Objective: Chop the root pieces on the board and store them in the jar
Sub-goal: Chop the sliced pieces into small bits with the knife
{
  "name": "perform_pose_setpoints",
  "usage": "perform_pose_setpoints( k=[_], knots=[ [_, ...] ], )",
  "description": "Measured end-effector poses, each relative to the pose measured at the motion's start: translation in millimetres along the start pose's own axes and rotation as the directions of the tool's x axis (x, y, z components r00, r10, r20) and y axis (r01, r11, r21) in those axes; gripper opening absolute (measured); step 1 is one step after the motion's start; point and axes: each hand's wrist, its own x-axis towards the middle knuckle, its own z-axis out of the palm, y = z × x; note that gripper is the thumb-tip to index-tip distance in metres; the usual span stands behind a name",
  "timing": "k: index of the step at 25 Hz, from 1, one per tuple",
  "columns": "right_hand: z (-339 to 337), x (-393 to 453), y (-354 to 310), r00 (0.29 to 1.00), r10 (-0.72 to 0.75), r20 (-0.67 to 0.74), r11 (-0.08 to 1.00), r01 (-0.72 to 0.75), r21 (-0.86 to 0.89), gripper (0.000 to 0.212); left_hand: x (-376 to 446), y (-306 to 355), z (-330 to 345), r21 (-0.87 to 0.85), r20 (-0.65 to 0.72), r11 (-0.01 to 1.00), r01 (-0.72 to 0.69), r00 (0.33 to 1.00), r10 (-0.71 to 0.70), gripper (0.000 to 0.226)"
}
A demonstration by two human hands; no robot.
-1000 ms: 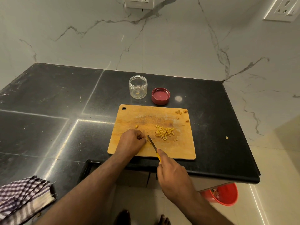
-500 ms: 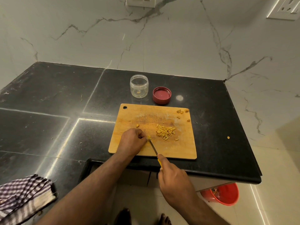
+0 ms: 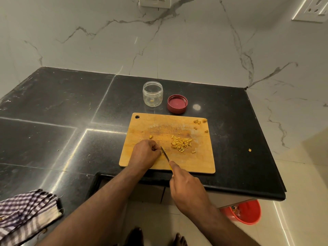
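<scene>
A wooden cutting board (image 3: 142, 125) lies on the black counter. On it sits a pile of yellow chopped root pieces (image 3: 181, 143), with a few scraps (image 3: 199, 121) at its far right corner. My left hand (image 3: 144, 153) is curled on the board, pinching a small root piece that its fingers mostly hide. My right hand (image 3: 188, 189) grips a yellow-handled knife (image 3: 165, 154), whose blade rests right beside the left fingertips. Behind the board stand a clear open jar (image 3: 152, 94), with one yellow bit inside, and its red lid (image 3: 177, 103), upside down.
A checked cloth (image 3: 24, 213) lies at the counter's near left edge. One stray yellow piece (image 3: 249, 150) rests on the counter right of the board. A red bucket (image 3: 245, 213) stands on the floor below the counter's right end. Marble walls enclose the back and right.
The knife blade has shifted slightly against the left fingertips. The hands stay in the same spot on the board, and the chopped pile looks unchanged.
</scene>
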Motion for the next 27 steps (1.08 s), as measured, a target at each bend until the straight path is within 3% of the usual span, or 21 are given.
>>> perform_pose_setpoints(
  k=[8, 12, 15, 18, 21, 27],
  knots=[
    [-1, -24, 13, 0.999, 0.026, 0.039, 0.999, -0.027, 0.044, 0.052, 0, -1, 0, -0.026, -0.008, 0.999, 0.022, 1.0, -0.022, 0.015],
    [-10, -26, 17, 0.998, 0.048, -0.035, 0.99, -0.043, 0.133, 0.05, 0, -5, -1, -0.054, 0.019, 0.999, 0.007, 1.0, -0.006, 0.006],
    [-16, -22, 25, 0.997, 0.057, -0.06, 0.989, -0.048, 0.143, 0.05, -3, -12, -8, -0.146, -0.003, 0.988, 0.043, 0.999, -0.044, 0.02],
    [-11, -19, 24, 1.0, -0.014, 0.003, 0.992, 0.014, 0.126, 0.051, -7, -19, -17, -0.244, -0.118, 0.967, 0.068, 0.988, -0.099, 0.021],
    [0, -21, 26, 0.995, -0.073, 0.071, 0.995, 0.068, 0.074, 0.051, -10, -23, -18, -0.26, -0.118, 0.962, 0.088, 0.985, -0.123, 0.019],
    [-12, -16, 58, 0.996, 0.07, -0.049, 0.986, -0.062, 0.158, 0.049, -12, -23, -18, -0.264, -0.095, 0.96, 0.091, 0.988, -0.119, 0.013]
  ],
)
